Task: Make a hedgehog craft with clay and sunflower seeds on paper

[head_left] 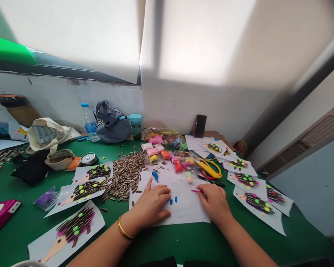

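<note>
White paper (183, 213) lies on the green table in front of me, with a faint round pencil drawing and two small blue clay pieces (173, 201) on it. My left hand (155, 202), a gold bangle at its wrist, rests on the paper left of the drawing, fingers apart and holding nothing. My right hand (213, 200) is at the paper's right side, its fingers closed on a small pink pointed tool (195, 191). A blue clay lump (155, 176) sits near the paper's upper left part.
Sunflower seeds (126, 172) are heaped left of the paper. Clay packets (179, 167) and yellow-handled scissors (210, 168) lie behind it. Hedgehog pictures (254, 204) line both sides. A phone (200, 126), a bottle (89, 124) and a blue bag (113, 129) stand along the wall.
</note>
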{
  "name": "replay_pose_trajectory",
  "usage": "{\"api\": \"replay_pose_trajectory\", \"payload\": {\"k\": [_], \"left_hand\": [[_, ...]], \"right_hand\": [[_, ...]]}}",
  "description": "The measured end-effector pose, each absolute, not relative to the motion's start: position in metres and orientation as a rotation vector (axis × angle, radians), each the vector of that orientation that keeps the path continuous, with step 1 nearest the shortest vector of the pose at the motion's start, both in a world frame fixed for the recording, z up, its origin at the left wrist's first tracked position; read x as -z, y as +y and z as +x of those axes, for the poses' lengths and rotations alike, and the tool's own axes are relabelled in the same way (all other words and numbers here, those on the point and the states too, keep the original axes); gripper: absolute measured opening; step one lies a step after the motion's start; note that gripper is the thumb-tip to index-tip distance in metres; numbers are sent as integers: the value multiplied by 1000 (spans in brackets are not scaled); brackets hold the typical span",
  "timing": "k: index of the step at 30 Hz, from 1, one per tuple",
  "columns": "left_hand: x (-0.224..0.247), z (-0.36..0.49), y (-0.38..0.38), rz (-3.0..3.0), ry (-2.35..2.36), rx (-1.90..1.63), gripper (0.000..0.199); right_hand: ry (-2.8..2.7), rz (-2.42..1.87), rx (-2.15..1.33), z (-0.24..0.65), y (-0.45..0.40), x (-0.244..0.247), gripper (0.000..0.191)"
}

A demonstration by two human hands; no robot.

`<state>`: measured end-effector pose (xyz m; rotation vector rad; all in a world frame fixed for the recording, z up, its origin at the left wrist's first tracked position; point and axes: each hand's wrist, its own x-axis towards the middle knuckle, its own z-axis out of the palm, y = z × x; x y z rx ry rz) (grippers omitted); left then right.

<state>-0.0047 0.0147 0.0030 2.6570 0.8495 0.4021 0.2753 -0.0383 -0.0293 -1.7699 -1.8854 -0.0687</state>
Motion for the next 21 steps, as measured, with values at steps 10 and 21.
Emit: {"api": "replay_pose_trajectory", "payload": {"k": [10,21], "left_hand": [[2,-8,15,2686,959,-365,59],[-2,-5,11,2693,1038,-460,68]], "right_hand": [[-1957,-1692,61,262,-40,36,35],[-1955,-1661,177,256,-32,20,25]]}}
